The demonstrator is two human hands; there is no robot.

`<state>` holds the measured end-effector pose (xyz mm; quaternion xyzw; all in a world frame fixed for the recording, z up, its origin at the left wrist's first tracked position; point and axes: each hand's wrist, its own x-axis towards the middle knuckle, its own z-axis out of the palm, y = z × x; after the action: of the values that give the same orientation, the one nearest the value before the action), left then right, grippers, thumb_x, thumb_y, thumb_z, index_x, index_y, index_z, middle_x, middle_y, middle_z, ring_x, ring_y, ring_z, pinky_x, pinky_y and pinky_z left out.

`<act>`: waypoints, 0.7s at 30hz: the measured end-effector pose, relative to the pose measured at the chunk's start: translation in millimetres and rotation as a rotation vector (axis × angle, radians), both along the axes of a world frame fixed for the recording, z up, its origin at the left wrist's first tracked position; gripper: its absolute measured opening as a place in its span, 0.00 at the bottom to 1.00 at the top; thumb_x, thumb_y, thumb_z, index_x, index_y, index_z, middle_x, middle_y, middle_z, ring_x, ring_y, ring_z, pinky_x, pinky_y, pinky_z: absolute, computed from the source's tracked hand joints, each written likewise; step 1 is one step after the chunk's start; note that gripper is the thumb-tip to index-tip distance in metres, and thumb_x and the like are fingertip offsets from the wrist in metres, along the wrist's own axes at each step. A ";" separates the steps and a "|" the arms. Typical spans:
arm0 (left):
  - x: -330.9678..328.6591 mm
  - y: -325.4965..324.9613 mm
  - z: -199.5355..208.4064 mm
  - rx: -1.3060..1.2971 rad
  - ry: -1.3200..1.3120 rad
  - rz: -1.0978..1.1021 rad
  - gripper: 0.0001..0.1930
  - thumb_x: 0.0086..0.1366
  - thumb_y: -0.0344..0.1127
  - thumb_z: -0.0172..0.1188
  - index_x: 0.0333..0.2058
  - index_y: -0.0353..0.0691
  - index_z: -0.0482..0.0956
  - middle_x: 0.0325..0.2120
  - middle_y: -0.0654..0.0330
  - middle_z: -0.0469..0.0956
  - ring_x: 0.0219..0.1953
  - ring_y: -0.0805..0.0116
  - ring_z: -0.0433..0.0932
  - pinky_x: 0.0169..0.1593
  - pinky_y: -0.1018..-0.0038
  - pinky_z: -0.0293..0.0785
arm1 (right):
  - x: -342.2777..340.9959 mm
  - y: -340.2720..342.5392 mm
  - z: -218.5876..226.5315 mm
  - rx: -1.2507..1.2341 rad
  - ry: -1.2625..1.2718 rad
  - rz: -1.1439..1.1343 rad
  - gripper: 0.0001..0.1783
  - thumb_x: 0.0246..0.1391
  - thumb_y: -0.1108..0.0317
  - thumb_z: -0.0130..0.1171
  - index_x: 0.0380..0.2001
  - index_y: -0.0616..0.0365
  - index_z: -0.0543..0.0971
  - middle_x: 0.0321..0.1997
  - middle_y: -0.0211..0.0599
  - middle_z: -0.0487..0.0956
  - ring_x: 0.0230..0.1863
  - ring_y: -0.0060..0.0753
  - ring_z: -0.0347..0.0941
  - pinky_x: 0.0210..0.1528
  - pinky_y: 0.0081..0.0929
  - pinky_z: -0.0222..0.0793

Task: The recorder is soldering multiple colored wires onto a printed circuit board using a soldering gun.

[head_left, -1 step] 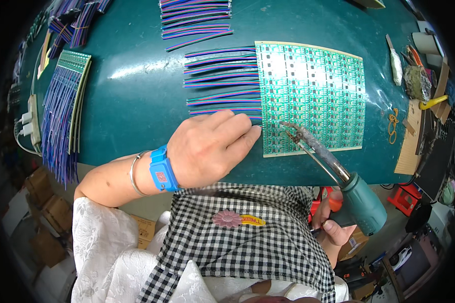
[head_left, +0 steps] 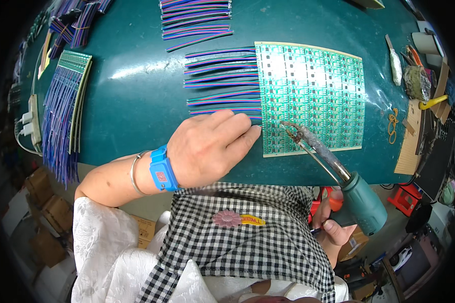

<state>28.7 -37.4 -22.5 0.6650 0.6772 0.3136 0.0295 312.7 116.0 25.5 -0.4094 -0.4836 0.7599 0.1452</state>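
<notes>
A green circuit board panel with rows of small components lies flat on the bench. Short multicoloured ribbon wires run in a row along its left edge, their ends meeting it. My left hand, palm down, is pinched closed on a wire at this edge; the fingers hide most of it. From the lower right, my right hand grips the handle of a green soldering gun. The gun's tip and a thin feed tube beside its barrel reach the panel's first column, close to my left fingertips.
More ribbon wires lie beyond the panel. At left is a stack of wired panels beside a power strip. Rubber bands, a knife and a cardboard piece lie at right. The bench's front edge runs below my hands.
</notes>
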 end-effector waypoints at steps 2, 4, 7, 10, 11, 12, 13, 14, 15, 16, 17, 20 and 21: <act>0.7 -2.2 3.7 -0.045 -0.018 0.016 0.17 0.47 0.24 0.66 0.39 0.32 0.82 0.30 0.56 0.75 0.26 0.62 0.76 0.26 0.70 0.74 | -0.3 0.6 -0.9 0.016 0.022 -0.020 0.37 0.37 0.69 0.73 0.53 0.70 0.73 0.25 0.36 0.72 0.20 0.31 0.68 0.22 0.25 0.67; -0.4 -4.9 14.0 -0.092 -0.031 0.042 0.15 0.48 0.25 0.67 0.38 0.34 0.82 0.30 0.57 0.77 0.28 0.61 0.77 0.28 0.69 0.75 | -3.3 1.3 0.4 0.017 0.036 -0.056 0.36 0.37 0.70 0.72 0.52 0.70 0.73 0.25 0.36 0.72 0.19 0.30 0.67 0.21 0.24 0.66; -12.8 -7.1 38.7 -0.126 -0.054 0.101 0.12 0.50 0.26 0.68 0.36 0.37 0.82 0.29 0.58 0.79 0.29 0.59 0.78 0.31 0.66 0.75 | -5.5 5.3 2.5 0.041 0.092 -0.106 0.35 0.38 0.71 0.70 0.52 0.72 0.71 0.24 0.38 0.71 0.17 0.29 0.67 0.17 0.23 0.66; -38.7 -2.2 52.8 -0.097 -0.013 0.201 0.08 0.52 0.27 0.68 0.32 0.38 0.81 0.28 0.57 0.80 0.30 0.57 0.78 0.34 0.65 0.75 | 8.1 22.7 -18.9 0.124 0.298 0.038 0.37 0.44 0.72 0.66 0.56 0.76 0.62 0.24 0.41 0.70 0.15 0.31 0.68 0.14 0.26 0.70; -51.6 4.0 49.9 -0.080 0.035 0.247 0.07 0.52 0.27 0.68 0.31 0.38 0.81 0.27 0.57 0.79 0.30 0.57 0.78 0.34 0.65 0.75 | 6.8 22.0 -16.9 0.125 0.299 0.017 0.37 0.45 0.73 0.65 0.56 0.76 0.62 0.24 0.41 0.71 0.16 0.31 0.69 0.15 0.26 0.71; -63.4 7.6 48.2 -0.072 0.086 0.306 0.07 0.53 0.27 0.68 0.31 0.38 0.81 0.27 0.57 0.79 0.30 0.56 0.78 0.35 0.65 0.75 | 5.4 25.5 -18.3 0.118 0.334 0.047 0.37 0.45 0.73 0.65 0.56 0.76 0.62 0.25 0.41 0.71 0.16 0.31 0.69 0.15 0.26 0.71; -75.9 13.2 40.6 -0.046 0.111 0.355 0.06 0.53 0.28 0.68 0.30 0.38 0.80 0.27 0.57 0.79 0.31 0.56 0.77 0.35 0.65 0.74 | 6.3 28.5 -20.9 0.116 0.363 0.073 0.37 0.45 0.73 0.65 0.56 0.76 0.62 0.25 0.41 0.71 0.16 0.31 0.69 0.15 0.26 0.71; -87.2 20.8 30.3 -0.019 0.132 0.396 0.06 0.54 0.28 0.69 0.30 0.38 0.80 0.27 0.57 0.78 0.31 0.56 0.77 0.36 0.66 0.74 | 7.3 30.3 -22.3 0.118 0.388 0.093 0.36 0.45 0.73 0.65 0.56 0.76 0.62 0.25 0.41 0.71 0.17 0.31 0.69 0.15 0.26 0.71; -93.4 29.5 21.9 -0.022 0.119 0.438 0.06 0.54 0.29 0.69 0.29 0.38 0.79 0.26 0.58 0.77 0.32 0.56 0.76 0.36 0.65 0.73 | 9.4 29.0 -22.8 0.128 0.387 0.088 0.37 0.45 0.73 0.65 0.56 0.76 0.62 0.25 0.41 0.71 0.17 0.30 0.69 0.15 0.26 0.71; -96.1 33.7 13.2 -0.019 0.093 0.463 0.07 0.55 0.30 0.69 0.29 0.38 0.79 0.26 0.58 0.77 0.32 0.57 0.76 0.36 0.65 0.73 | 10.8 28.3 -22.7 0.134 0.384 0.088 0.37 0.45 0.73 0.66 0.56 0.76 0.62 0.25 0.41 0.71 0.16 0.30 0.69 0.16 0.25 0.71; -98.3 37.3 5.3 -0.017 0.068 0.486 0.07 0.55 0.30 0.69 0.28 0.38 0.79 0.26 0.58 0.77 0.32 0.57 0.76 0.37 0.65 0.73 | 11.6 28.0 -22.9 0.139 0.382 0.088 0.37 0.45 0.73 0.66 0.56 0.76 0.62 0.25 0.42 0.71 0.16 0.30 0.69 0.16 0.25 0.72; -97.4 40.1 -1.7 -0.014 0.069 0.503 0.07 0.55 0.30 0.68 0.28 0.37 0.77 0.26 0.58 0.76 0.32 0.58 0.75 0.36 0.64 0.73 | 15.9 26.4 -24.1 0.124 0.379 0.076 0.37 0.44 0.73 0.66 0.56 0.76 0.62 0.25 0.42 0.71 0.16 0.30 0.69 0.16 0.25 0.71; -98.1 40.7 -0.6 -0.020 0.083 0.502 0.07 0.55 0.30 0.68 0.29 0.37 0.77 0.26 0.58 0.76 0.32 0.58 0.75 0.36 0.64 0.73 | 16.4 26.8 -25.5 0.119 0.375 0.072 0.37 0.44 0.73 0.66 0.56 0.76 0.62 0.25 0.42 0.71 0.16 0.30 0.69 0.16 0.25 0.71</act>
<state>-69.4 3.4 -23.1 0.4878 0.8248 0.2770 -0.0707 329.0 142.9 0.0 -0.2338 -0.5065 0.7975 0.2297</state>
